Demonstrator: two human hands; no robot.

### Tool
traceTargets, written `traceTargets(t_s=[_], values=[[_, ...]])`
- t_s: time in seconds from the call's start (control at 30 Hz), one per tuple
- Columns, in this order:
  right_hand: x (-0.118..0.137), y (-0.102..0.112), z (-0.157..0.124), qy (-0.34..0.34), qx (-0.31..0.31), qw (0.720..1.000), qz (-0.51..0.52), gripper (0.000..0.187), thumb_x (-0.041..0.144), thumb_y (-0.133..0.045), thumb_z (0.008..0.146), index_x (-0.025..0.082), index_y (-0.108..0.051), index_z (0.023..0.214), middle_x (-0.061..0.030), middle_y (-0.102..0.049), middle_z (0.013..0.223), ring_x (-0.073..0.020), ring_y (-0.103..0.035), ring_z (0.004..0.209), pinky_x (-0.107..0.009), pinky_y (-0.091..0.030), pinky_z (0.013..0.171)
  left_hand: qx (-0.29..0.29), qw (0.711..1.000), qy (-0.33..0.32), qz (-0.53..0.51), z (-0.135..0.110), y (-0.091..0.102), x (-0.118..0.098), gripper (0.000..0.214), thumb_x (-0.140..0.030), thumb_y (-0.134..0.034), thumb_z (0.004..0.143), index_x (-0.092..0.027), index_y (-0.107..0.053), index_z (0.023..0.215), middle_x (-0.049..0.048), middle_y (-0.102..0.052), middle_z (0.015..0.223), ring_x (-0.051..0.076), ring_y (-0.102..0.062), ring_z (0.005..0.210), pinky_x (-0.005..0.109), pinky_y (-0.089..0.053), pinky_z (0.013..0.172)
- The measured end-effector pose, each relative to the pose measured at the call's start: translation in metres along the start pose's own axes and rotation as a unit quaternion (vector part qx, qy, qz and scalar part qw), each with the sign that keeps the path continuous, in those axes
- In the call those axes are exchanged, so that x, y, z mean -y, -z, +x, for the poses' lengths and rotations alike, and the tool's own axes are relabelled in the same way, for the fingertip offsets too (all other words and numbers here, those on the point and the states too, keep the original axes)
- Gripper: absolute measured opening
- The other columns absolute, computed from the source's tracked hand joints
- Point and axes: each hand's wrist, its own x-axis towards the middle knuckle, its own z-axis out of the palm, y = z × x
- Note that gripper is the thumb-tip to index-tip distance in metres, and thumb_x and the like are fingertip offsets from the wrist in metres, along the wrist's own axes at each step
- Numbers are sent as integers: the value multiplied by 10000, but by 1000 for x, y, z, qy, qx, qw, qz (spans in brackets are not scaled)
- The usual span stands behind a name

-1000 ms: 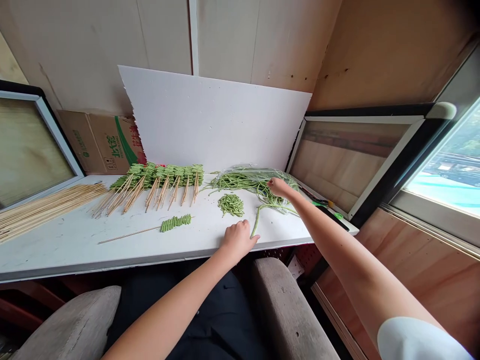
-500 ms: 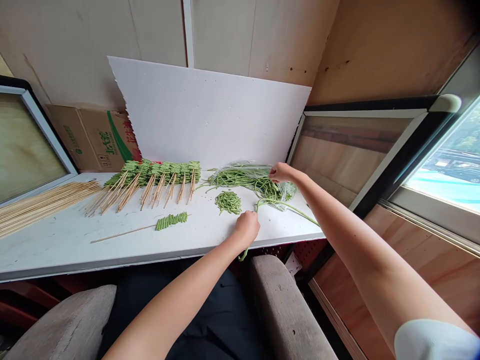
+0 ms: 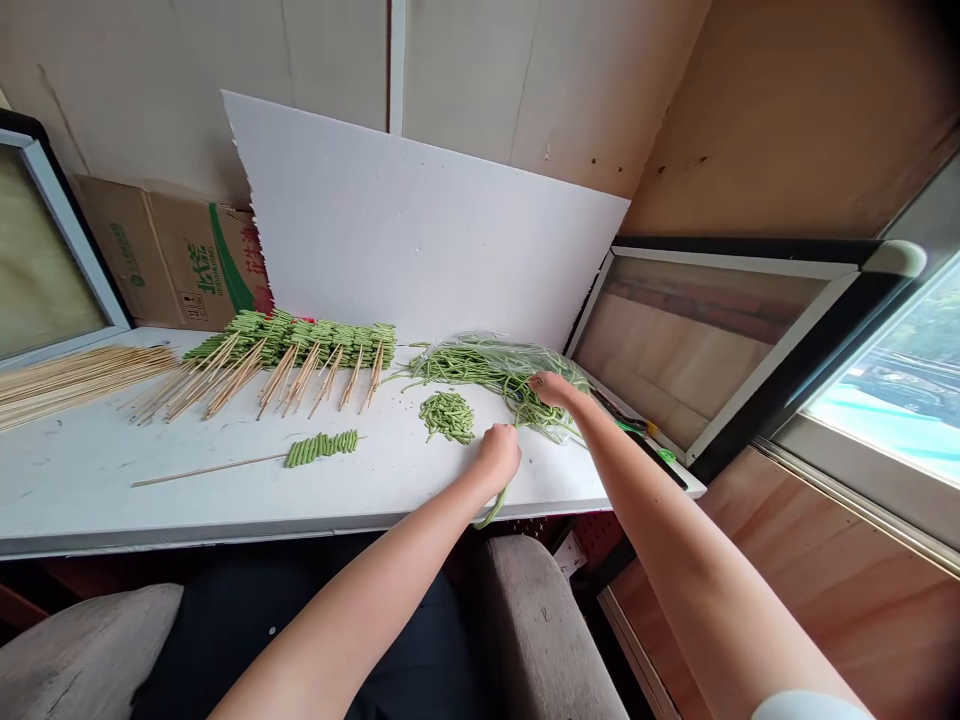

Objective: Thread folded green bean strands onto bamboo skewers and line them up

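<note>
Your left hand (image 3: 499,457) is closed around a long bean (image 3: 491,511), whose lower end hangs in a curve by the front edge of the white table (image 3: 247,515). A length of it also shows above your fist, leading up toward the bag. Your right hand (image 3: 551,390) reaches over the front of the clear plastic bag (image 3: 561,362), its fingers bent in among the greens; whether they grip anything, you cannot tell.

The bag lies on its side near the foot of the white board (image 3: 435,230). It is thin and crumpled, and a tangle of uncut beans (image 3: 469,362) fills it, with thin ends poking out at the left.

Just left of your fist, a loose heap of short bean pieces (image 3: 448,416) sits directly on the table. Further left lies a single skewer (image 3: 217,468), its right end packed with bean pieces side by side. Behind it, loaded skewers (image 3: 296,345) are stacked in a row, bare ends toward you. A bundle of bare sticks (image 3: 82,380) lies at far left. In the back left corner stands a printed cardboard box (image 3: 172,255); you see its sides, while its contents are hidden.
</note>
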Motion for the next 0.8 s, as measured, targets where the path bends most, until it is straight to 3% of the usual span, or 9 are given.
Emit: traceTargets(t_s=[0.07, 0.13, 0.2, 0.23, 0.3, 0.37, 0.43, 0.63, 0.8], values=[[5, -9, 10, -13, 0, 1000, -5, 447, 349, -612, 1053, 192, -546, 1466, -137, -658, 1361, -244, -695, 1104, -417, -598, 929, 3, 1000, -4, -4, 8, -4, -2, 231, -97, -518, 973, -91, -725, 1076, 203, -749, 1070, 292, -733, 985, 327, -541, 813], [9, -13, 20, -27, -11, 999, -13, 614, 246, -528, 1064, 175, -322, 1639, -204, -655, 1389, -275, -700, 1112, -387, -572, 904, 7, 1000, -7, -6, 17, -7, -4, 253, -52, -499, 958, -93, -723, 1068, 202, -749, 1067, 297, -734, 989, 330, -541, 809], [13, -13, 31, -35, -31, 999, -24, 718, 165, -449, 1047, 155, -145, 1698, -242, -649, 1403, -310, -692, 1144, -374, -545, 890, 10, 1000, -6, -7, 26, -8, -5, 261, -25, -493, 950, -92, -721, 1059, 206, -747, 1069, 299, -736, 993, 333, -539, 816], [15, -12, 37, -35, -39, 998, -30, 718, 146, -431, 1037, 155, -153, 1698, -241, -646, 1410, -319, -686, 1159, -372, -538, 885, 11, 1000, -5, -8, 31, -8, -6, 263, -18, -493, 949, -91, -720, 1061, 207, -746, 1074, 299, -736, 995, 335, -540, 821], [17, -8, 46, -23, -42, 998, -41, 634, 133, -448, 1015, 182, -358, 1641, -208, -653, 1413, -313, -678, 1163, -347, -524, 873, 9, 1000, -8, -9, 38, -6, -6, 279, -9, -486, 948, -93, -718, 1079, 208, -745, 1089, 296, -735, 999, 338, -542, 827], [16, -6, 52, 0, -26, 998, -55, 483, 124, -522, 978, 204, -628, 1443, -168, -686, 1364, -294, -667, 1153, -309, -508, 858, 7, 1000, -16, -7, 41, -4, -6, 312, 1, -460, 951, -96, -719, 1096, 203, -747, 1096, 292, -737, 1003, 340, -547, 830], [15, -7, 54, 26, -8, 997, -69, 374, 99, -594, 929, 205, -752, 1251, -149, -727, 1268, -287, -630, 1190, -285, -489, 862, 6, 1000, -28, -3, 39, -2, -4, 319, -2, -449, 957, -97, -725, 1086, 199, -750, 1085, 290, -740, 1005, 344, -552, 837], [12, -14, 49, 72, -8, 993, -97, 364, 59, -635, 882, 169, -756, 1208, -189, -727, 1223, -321, -502, 1325, -350, -425, 1031, -6, 997, -83, 4, 16, 8, 11, 263, -126, -484, 1002, -107, -733, 1083, 207, -744, 1071, 312, -740, 1025, 401, -554, 906], [28, -11, 56, 61, -11, 994, -94, 229, 166, -633, 924, 180, -775, 1104, -187, -739, 1137, -332, -538, 1280, -363, -471, 964, -20, 992, -124, 5, -4, 28, 27, 290, -244, -481, 1034, -118, -741, 1062, 188, -754, 1042, 309, -743, 976, 416, -555, 896]])
